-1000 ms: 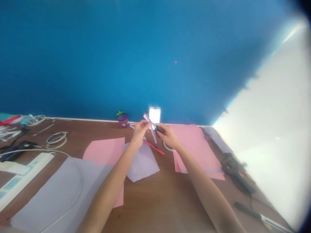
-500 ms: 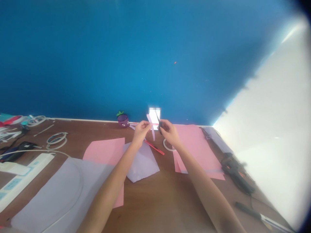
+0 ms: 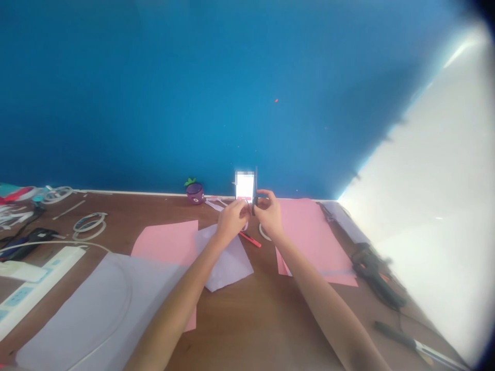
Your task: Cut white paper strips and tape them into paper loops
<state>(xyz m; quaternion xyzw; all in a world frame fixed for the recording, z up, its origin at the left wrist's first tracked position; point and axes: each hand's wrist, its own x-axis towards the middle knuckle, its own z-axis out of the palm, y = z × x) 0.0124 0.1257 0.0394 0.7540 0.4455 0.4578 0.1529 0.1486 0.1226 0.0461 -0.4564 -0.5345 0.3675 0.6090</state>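
Observation:
My left hand (image 3: 231, 221) is closed, its fingertips pinching a narrow purple paper strip (image 3: 246, 225) that is mostly hidden behind them. Close beside it, my right hand (image 3: 269, 214) grips dark scissors (image 3: 254, 206) by the handles, blades pointing up. Beyond both hands a lit phone (image 3: 245, 185) stands upright against the blue wall. Under the left wrist lies a purple paper sheet (image 3: 230, 263), and a red pen-like stick (image 3: 250, 239) rests near its upper edge. A white ring of tape (image 3: 264, 233) is partly covered by my right hand.
Pink sheets (image 3: 313, 237) lie at right, near a black glue gun (image 3: 377, 278) and a cutter-like tool (image 3: 410, 340). At left are a pink sheet (image 3: 166, 239), a pale sheet (image 3: 88, 304), a power strip (image 3: 38, 288) and white rings (image 3: 90, 225). A purple pot (image 3: 195, 194) stands by the wall.
My left hand has moved down and right, closer to my right hand. The strip has dropped with it and shows less. The scissors have turned more upright.

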